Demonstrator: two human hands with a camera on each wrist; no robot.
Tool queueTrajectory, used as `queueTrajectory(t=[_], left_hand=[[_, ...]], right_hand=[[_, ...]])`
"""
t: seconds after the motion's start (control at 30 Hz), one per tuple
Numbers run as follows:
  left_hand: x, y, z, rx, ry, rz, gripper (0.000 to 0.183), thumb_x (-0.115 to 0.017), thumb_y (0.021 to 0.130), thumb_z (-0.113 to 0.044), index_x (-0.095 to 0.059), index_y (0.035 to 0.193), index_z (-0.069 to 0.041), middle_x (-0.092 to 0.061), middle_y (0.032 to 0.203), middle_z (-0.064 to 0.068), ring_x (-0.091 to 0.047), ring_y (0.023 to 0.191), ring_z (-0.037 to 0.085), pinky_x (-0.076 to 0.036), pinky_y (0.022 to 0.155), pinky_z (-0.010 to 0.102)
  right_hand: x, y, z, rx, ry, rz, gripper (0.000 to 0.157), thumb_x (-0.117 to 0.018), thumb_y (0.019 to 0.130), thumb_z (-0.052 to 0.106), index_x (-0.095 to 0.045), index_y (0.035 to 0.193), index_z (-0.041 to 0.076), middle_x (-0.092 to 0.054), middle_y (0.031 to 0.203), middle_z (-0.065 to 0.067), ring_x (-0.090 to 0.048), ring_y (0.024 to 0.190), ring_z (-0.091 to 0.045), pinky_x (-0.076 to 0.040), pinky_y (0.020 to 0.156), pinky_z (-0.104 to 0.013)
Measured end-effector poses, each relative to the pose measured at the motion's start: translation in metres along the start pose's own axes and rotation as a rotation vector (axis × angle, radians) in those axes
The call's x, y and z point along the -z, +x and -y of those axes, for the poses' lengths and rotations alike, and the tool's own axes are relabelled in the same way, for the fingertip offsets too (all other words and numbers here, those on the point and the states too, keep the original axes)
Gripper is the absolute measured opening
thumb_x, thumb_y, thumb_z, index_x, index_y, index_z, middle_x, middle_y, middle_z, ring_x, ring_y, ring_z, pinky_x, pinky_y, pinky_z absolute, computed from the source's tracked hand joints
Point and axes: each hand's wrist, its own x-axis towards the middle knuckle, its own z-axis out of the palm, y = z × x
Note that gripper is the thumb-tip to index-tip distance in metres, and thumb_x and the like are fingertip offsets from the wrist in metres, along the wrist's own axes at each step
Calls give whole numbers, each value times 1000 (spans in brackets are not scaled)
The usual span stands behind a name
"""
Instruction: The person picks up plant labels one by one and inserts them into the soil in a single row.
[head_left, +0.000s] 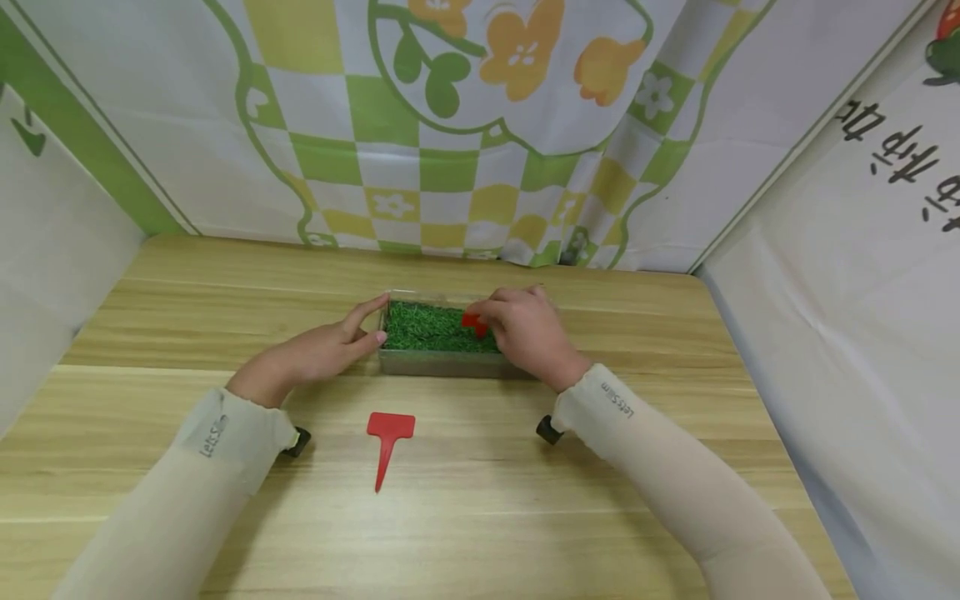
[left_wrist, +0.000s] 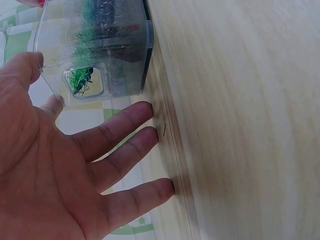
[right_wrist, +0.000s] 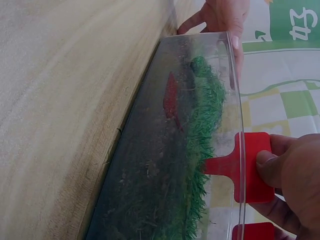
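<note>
A clear plastic box [head_left: 420,362] holds green artificial grass [head_left: 427,325]. At its left end is my left hand [head_left: 318,350], with thumb and forefinger touching the rim. The other three fingers spread out, tips at the tabletop, in the left wrist view. My right hand [head_left: 528,329] pinches the wide head of a red T-shaped plant label [right_wrist: 255,167] between thumb and fingers. That label's stem reaches into the grass. Close beside it, a second red label head [right_wrist: 253,231] shows at the frame's bottom, partly cut off.
Another red T-shaped plant label [head_left: 392,427] lies flat on the wooden table [head_left: 480,517], nearer me than the box. Behind the table hangs a checked, flowered cloth [head_left: 450,167]. White cloth walls stand on both sides.
</note>
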Motion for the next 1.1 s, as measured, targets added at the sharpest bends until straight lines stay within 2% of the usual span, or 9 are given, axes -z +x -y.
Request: queueTrajectory(t=[0.33, 0.47, 0.57, 0.73, 0.9, 1.0, 1.1], left_hand=[[0, -1, -3, 6, 2, 11, 71, -36, 108, -48, 6, 162, -30, -58, 138, 23, -58, 125, 41, -42, 102, 60], [0, -1, -3, 10, 1, 12, 72, -37, 107, -50, 6, 162, -30, -58, 138, 22, -57, 125, 41, -41, 103, 61], [0, -1, -3, 14, 4, 13, 72, -37, 107, -50, 6, 162, -31, -58, 138, 22, -57, 126, 41, -41, 103, 61], [1, -1, -2, 15, 10, 8, 72, -37, 107, -50, 7, 161, -32, -58, 139, 22, -57, 126, 42, -41, 103, 61], [1, -1, -2, 22, 15, 5, 71, -35, 107, -51, 8, 161, -35, -57, 140, 22, -56, 127, 42, -41, 103, 61], [1, -2, -2, 21, 18, 5, 70, -35, 107, -51, 8, 161, -35, -56, 140, 23, -56, 127, 42, -41, 103, 61], [0, -2, -3, 15, 7, 8, 71, -35, 108, -50, 8, 161, -34, -54, 142, 24, -54, 129, 43, -40, 104, 62]], right_hand=[[-3, 0, -2, 15, -17, -17, 27, -67, 97, 11, -76, 117, 27, -74, 96, 6, -67, 88, -14, -42, 85, -42], [0, -1, -2, 29, -28, -28, 25, -67, 98, 19, -73, 121, 27, -73, 101, 5, -66, 92, -15, -40, 83, -42], [7, -3, -2, 43, 4, -87, 24, -66, 98, 22, -73, 121, 24, -72, 101, 4, -65, 91, -17, -40, 82, -42], [20, -9, -3, 69, 91, -235, 18, -65, 99, 16, -77, 112, 18, -71, 91, 3, -61, 81, -17, -38, 81, -41], [24, -23, 3, 127, 82, -317, 14, -70, 95, 16, -79, 105, 17, -72, 88, 2, -63, 80, -18, -41, 77, -40], [21, -32, 12, 178, 63, -310, 15, -70, 93, 14, -79, 105, 17, -73, 90, 2, -66, 84, -17, -45, 79, -40], [16, -42, 21, 216, 55, -260, 16, -68, 93, 14, -78, 105, 17, -72, 91, 4, -66, 85, -16, -47, 81, -40]])
